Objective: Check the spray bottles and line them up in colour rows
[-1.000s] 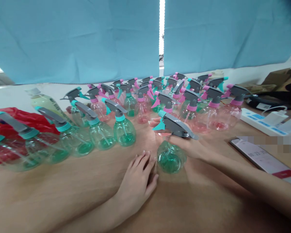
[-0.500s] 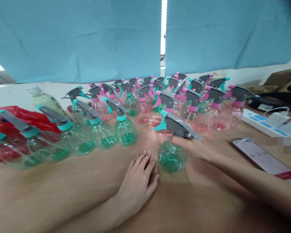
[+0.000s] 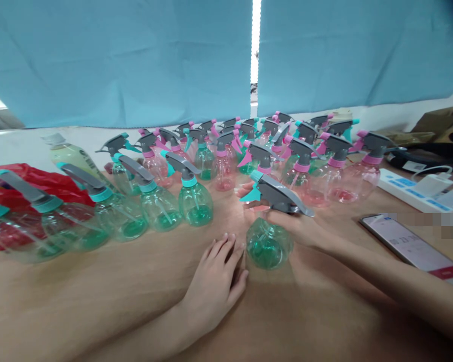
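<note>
A green spray bottle (image 3: 270,246) with a grey and turquoise trigger head stands upright on the table before me, some green liquid in its base. My right hand (image 3: 283,221) is wrapped round the neck under the head, thumb in front; the fingers pass behind and show partly on the left. Just left of this bottle my left hand (image 3: 217,279) lies palm down on the wood, empty, fingers slightly bent and apart. A row of green spray bottles (image 3: 196,203) runs off to the left. Behind my right hand stand several pink spray bottles (image 3: 334,176), mixed with green ones.
On the right lie a phone (image 3: 403,241) with a timer on screen and a white power strip (image 3: 407,191) with plugs. A red plastic bag (image 3: 56,183) and a capped bottle of pale liquid (image 3: 73,161) are at the left back. Blue cloth (image 3: 136,60) hangs behind the table.
</note>
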`<state>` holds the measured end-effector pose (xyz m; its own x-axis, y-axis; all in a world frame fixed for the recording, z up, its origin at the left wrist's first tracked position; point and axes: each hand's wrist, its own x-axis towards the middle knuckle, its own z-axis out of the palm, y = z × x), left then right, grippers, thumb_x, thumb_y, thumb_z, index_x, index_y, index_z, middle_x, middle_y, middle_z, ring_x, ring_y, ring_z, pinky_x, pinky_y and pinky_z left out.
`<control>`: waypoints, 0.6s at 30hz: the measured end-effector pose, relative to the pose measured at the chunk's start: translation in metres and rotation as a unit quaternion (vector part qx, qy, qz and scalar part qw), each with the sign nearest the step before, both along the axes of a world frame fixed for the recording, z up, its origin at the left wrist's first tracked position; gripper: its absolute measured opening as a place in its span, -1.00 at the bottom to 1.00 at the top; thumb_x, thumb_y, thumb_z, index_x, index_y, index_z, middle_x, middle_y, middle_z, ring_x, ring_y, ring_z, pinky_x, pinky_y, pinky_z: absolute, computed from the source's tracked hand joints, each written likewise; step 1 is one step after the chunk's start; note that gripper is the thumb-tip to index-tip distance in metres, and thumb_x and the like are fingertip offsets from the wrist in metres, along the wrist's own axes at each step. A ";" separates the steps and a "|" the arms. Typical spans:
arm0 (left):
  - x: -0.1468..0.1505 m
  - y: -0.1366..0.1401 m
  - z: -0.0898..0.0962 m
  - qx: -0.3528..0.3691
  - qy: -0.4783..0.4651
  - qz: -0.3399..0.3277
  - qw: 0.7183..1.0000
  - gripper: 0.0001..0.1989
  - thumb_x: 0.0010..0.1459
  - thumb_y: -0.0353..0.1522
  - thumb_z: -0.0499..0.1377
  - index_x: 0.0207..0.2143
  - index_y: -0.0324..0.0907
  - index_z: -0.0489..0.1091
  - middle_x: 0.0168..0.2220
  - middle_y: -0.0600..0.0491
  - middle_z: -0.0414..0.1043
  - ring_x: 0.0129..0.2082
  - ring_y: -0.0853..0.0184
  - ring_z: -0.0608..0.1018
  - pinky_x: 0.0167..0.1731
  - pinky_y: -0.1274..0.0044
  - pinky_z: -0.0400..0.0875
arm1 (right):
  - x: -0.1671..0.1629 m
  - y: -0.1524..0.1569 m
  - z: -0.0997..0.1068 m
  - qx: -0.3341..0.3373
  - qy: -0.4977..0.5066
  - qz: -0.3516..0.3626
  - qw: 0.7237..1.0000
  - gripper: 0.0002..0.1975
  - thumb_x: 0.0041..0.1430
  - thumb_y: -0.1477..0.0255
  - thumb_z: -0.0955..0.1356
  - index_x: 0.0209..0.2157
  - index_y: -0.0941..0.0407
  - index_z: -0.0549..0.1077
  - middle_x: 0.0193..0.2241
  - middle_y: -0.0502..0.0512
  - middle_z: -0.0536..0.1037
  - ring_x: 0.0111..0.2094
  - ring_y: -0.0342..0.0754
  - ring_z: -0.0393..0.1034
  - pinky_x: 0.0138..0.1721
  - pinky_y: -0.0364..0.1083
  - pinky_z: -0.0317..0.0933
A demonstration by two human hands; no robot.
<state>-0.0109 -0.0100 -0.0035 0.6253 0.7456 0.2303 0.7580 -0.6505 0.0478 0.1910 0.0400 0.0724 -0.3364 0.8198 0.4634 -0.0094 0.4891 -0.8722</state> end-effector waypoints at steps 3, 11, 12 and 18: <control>0.000 0.000 0.000 -0.001 -0.003 0.000 1.000 -0.58 0.27 -0.34 0.06 0.14 -0.28 0.26 0.23 -0.20 0.23 0.23 0.03 0.28 0.11 0.17 0.26 | 0.001 -0.001 0.002 0.004 -0.012 -0.006 1.000 -0.70 -0.08 0.55 0.25 -0.25 0.06 0.43 -0.14 0.05 0.50 -0.25 -0.07 0.46 -0.14 -0.03 0.33; 0.001 0.000 0.001 0.002 0.008 0.000 1.000 -0.57 0.26 -0.35 0.08 0.16 -0.29 0.25 0.23 -0.21 0.23 0.23 0.02 0.28 0.12 0.18 0.26 | 0.004 -0.008 0.012 -0.038 -0.040 -0.052 0.997 -0.83 -0.10 0.52 0.26 -0.57 0.06 0.11 -0.66 -0.15 0.10 -0.63 -0.22 -0.05 -0.62 -0.14 -0.12; 0.001 0.000 0.001 0.001 0.011 0.001 1.000 -0.56 0.25 -0.35 0.09 0.16 -0.28 0.25 0.23 -0.20 0.23 0.23 0.03 0.27 0.12 0.18 0.25 | 0.004 -0.008 0.013 -0.042 -0.041 -0.050 0.997 -0.83 -0.10 0.51 0.27 -0.58 0.06 0.11 -0.66 -0.15 0.11 -0.63 -0.22 -0.04 -0.61 -0.14 -0.11; 0.001 0.000 0.002 0.001 0.013 0.003 1.000 -0.57 0.25 -0.35 0.09 0.15 -0.28 0.26 0.23 -0.19 0.22 0.23 0.03 0.27 0.12 0.18 0.26 | 0.002 -0.009 0.015 -0.036 -0.043 -0.060 0.997 -0.85 -0.11 0.50 0.28 -0.56 0.07 0.15 -0.63 -0.13 0.18 -0.61 -0.22 0.02 -0.59 -0.15 -0.05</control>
